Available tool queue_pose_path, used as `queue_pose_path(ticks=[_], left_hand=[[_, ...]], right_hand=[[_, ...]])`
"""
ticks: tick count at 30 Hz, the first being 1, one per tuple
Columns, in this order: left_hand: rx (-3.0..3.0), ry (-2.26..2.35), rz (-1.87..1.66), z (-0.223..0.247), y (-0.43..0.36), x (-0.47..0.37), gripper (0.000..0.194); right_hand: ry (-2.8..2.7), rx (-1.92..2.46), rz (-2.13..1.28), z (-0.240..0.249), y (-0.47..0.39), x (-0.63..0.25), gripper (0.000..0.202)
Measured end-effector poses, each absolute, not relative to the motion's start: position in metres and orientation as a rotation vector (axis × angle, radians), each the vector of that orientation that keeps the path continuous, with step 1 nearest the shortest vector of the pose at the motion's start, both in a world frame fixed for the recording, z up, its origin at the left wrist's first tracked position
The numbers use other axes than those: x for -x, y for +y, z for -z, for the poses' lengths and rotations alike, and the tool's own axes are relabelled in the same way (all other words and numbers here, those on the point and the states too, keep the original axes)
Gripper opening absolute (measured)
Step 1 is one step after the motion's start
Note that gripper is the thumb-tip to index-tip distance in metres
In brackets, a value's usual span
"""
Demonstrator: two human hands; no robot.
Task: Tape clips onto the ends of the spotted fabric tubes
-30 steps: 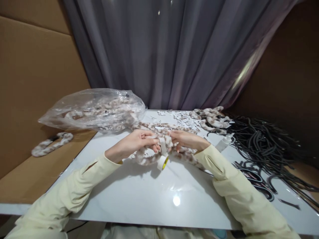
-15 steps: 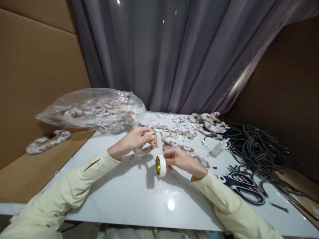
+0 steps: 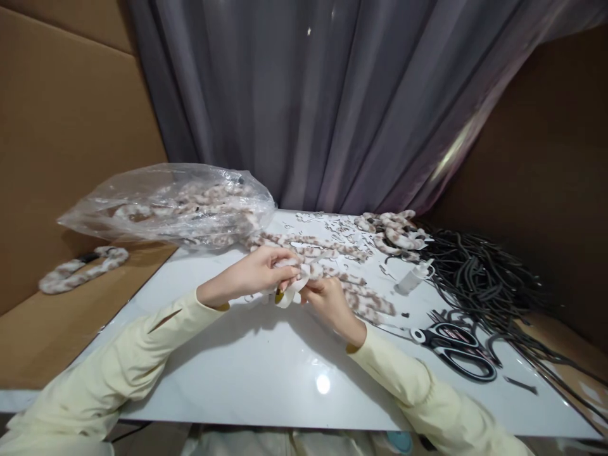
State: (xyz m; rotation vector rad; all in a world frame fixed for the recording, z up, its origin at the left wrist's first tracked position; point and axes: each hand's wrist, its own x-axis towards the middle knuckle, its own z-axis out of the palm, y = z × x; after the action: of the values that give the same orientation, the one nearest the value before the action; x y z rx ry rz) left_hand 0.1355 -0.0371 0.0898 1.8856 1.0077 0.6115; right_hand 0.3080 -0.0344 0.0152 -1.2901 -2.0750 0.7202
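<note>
Above the middle of the table my left hand is closed in a pinch on a pale furry strip, mostly covered by its fingers. White tape runs beside those fingertips. Its roll, with a yellow inner core, hangs tilted just under my left fingers. My right hand is closed at the roll's right side, its fingertips pinching the tape; the exact grip is partly hidden. Behind both hands, several brown-and-white spotted furry strips lie on the white table.
Black-handled scissors and a small clear bottle lie to the right, before a heap of black cords. Furry loops and paper scraps sit at the back. A plastic bag of furry pieces and one furry loop are left.
The tape roll has moved up and left, from hanging below my right hand to beneath my left fingers. My right hand has moved closer to my left.
</note>
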Motion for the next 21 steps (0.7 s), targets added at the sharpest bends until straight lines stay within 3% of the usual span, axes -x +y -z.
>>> queue_pose_path(ticks=[7,12,16,21], left_hand=[[-1.868,0.995,-0.615,-0.090,-0.034,-0.134,0.019],[-1.751,0.915,-0.581,-0.094,-0.036,-0.133,0.021],[-1.755,0.895,-0.560,-0.096,-0.039,-0.133,0.020],[-1.753,0.899,-0.518,-0.094,-0.038,-0.132,0.020]], right_hand=[[-2.270,1.225,-0.689,-0.034,-0.025,-0.342,0.016],[-1.988,1.255,-0.928,-0.071,-0.004,-0.374,0.022],[-1.883,0.889,-1.397,-0.083,0.016,-0.357,0.021],[-2.134,0.654,-2.045,-0.060,0.043,-0.329,0.025]])
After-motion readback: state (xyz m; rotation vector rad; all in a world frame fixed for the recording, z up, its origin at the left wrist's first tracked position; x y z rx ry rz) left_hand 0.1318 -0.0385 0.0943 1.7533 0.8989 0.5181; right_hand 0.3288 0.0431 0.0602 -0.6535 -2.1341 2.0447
